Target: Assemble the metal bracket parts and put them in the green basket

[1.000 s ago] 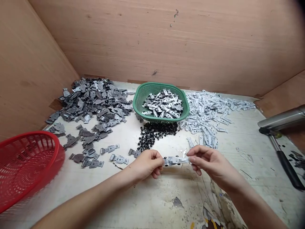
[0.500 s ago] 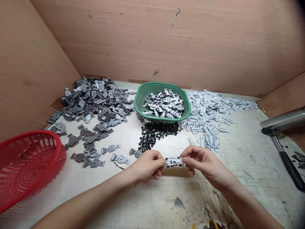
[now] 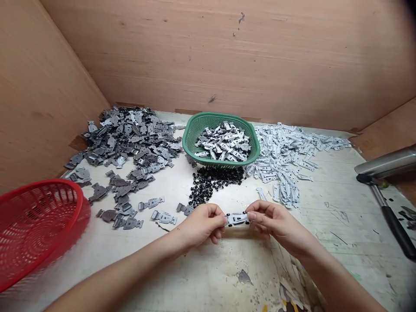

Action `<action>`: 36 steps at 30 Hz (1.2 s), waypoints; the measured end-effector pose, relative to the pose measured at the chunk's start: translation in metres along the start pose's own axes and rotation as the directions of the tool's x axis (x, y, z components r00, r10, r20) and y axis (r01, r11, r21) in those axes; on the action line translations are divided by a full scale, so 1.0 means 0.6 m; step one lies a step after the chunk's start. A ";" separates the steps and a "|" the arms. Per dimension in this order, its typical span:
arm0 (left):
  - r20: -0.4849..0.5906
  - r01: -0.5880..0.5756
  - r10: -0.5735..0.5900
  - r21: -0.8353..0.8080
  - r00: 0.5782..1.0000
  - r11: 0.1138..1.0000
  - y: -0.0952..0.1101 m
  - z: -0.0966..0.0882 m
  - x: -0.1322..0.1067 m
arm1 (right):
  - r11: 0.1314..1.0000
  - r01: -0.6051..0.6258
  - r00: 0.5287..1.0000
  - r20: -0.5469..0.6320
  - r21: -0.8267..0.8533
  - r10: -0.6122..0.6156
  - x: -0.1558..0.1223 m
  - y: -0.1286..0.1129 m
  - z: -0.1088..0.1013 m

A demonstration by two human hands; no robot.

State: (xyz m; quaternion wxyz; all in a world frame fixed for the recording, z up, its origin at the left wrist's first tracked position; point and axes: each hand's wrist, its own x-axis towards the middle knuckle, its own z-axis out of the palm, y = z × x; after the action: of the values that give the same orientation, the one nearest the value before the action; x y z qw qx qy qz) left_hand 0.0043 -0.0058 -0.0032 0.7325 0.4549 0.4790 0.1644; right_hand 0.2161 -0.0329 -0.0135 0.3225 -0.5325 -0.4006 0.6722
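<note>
A small white toy race car [image 3: 238, 219] with black wheels is held level just above the table, between my two hands. My left hand [image 3: 207, 222] pinches its left end between thumb and fingers. At the right end, the thumb and fingers of my right hand [image 3: 271, 219] close on it, hiding that tip. Beyond my hands lie a pile of small black wheels [image 3: 203, 188] and a green basket [image 3: 221, 163] holding several similar cars. A pile of white car body parts [image 3: 286, 149] lies right of the basket, and grey metal car parts [image 3: 130, 134] are heaped to the left.
A red basket [image 3: 76, 216] stands at the left edge. On the right are a metal bar [image 3: 386, 167] and a black-handled tool [image 3: 398, 232]. Wooden panels [image 3: 211, 56] enclose the back and sides. The tabletop [image 3: 208, 277] has a worn, peeling patch near the front.
My right thumb and fingers have shifted slightly on the car's right end, and the car has turned a little. The left hand has edged slightly right with its pinch kept.
</note>
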 end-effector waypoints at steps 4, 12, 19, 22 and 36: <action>0.009 -0.002 0.002 -0.010 1.000 1.000 -0.003 0.000 0.002 | 0.999 -0.037 0.995 0.091 -0.015 0.038 -0.001 0.001 0.003; 0.000 -0.014 0.014 -0.004 1.000 1.000 -0.006 -0.003 0.003 | 0.999 0.010 0.999 0.053 -0.034 -0.008 0.003 0.016 0.009; 0.003 -0.009 0.009 0.036 1.000 0.999 -0.007 0.002 0.003 | 0.993 0.101 0.994 0.060 -0.068 -0.096 -0.002 0.031 0.021; 0.036 -0.039 0.034 0.162 0.999 0.986 0.005 -0.016 -0.003 | 0.991 0.129 0.991 0.038 -0.048 -0.127 -0.004 0.037 0.023; -0.286 0.211 0.071 0.833 0.956 0.512 0.048 -0.151 -0.028 | 0.792 0.429 0.823 -0.174 -0.434 -0.541 0.118 -0.153 -0.006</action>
State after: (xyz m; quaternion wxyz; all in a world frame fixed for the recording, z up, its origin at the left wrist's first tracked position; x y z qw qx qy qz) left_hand -0.0754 0.0442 0.0181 0.3424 0.7076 0.6152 -0.0597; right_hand 0.2046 0.0720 0.0346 0.4327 -0.5543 -0.5942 0.3905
